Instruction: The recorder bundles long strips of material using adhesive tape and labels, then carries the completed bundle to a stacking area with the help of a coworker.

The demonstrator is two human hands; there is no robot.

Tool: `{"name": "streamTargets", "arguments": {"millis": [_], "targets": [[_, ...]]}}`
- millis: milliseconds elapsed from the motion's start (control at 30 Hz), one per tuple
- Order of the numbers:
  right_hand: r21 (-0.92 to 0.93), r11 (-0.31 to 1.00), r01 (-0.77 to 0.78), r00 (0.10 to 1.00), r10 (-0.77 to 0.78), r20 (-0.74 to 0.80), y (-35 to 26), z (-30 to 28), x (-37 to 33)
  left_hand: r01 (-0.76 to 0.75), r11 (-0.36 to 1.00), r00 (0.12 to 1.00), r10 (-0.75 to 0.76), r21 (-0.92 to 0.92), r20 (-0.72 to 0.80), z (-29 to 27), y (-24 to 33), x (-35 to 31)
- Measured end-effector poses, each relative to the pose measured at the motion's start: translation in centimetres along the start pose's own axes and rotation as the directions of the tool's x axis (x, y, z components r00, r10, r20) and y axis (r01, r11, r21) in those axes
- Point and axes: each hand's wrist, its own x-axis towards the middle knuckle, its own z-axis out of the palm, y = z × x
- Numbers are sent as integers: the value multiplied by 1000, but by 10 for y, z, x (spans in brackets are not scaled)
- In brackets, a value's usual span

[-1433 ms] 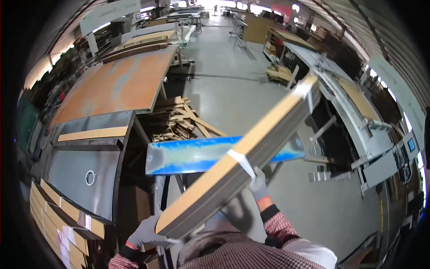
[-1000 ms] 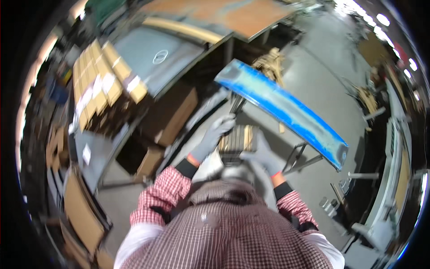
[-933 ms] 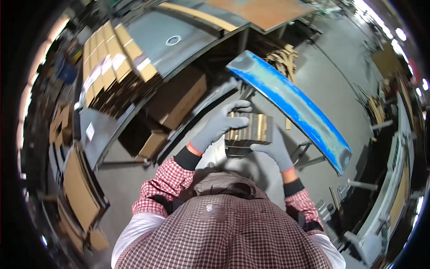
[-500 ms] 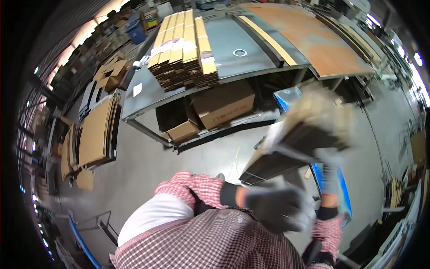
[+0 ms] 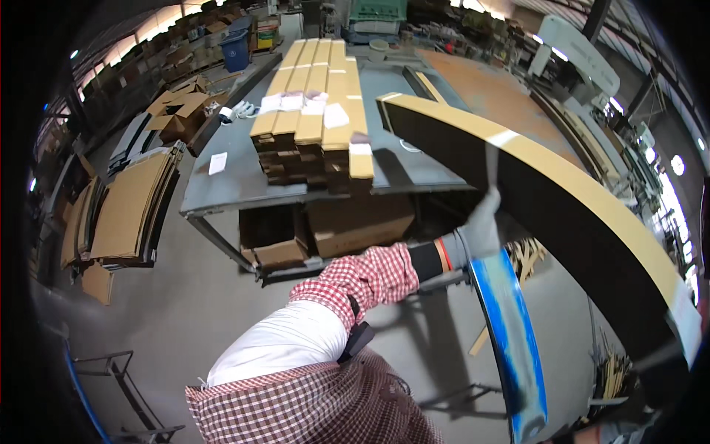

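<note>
A long dark board (image 5: 562,207) with a tan cardboard top edge slants from above the table down to the lower right. White bands cross it, and a pale paper label (image 5: 685,320) hangs near its close end. My left hand (image 5: 482,231), in a grey glove, is closed at the board's lower edge beside a band. At the bottom right, my right hand (image 5: 629,428) barely shows under the near end, its fingers hidden. Left of the board, a stack of similar long pieces (image 5: 314,89) lies on the metal table (image 5: 237,181), with white papers on it.
Below my left hand stands a blue-edged stand (image 5: 510,340). Cardboard boxes (image 5: 359,222) sit under the table. Flat cardboard sheets (image 5: 129,211) lean at the left. Wood strips (image 5: 526,257) lie beyond the stand, and a metal frame (image 5: 129,392) is at the lower left.
The board, blurred and low at the right before, now reaches out over the table's right part. My left hand has moved up and forward to it; my right hand has gone to the lower right edge.
</note>
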Motion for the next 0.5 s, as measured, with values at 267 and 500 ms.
{"name": "streamTargets", "arguments": {"millis": [267, 500], "targets": [[327, 681, -655, 568, 159, 807, -337, 275, -259, 222, 314, 693, 615, 923, -375, -47, 426, -21], [425, 406, -809, 348, -251, 903, -567, 406, -415, 423, -19, 232, 969, 906, -88, -35, 550, -286]]}}
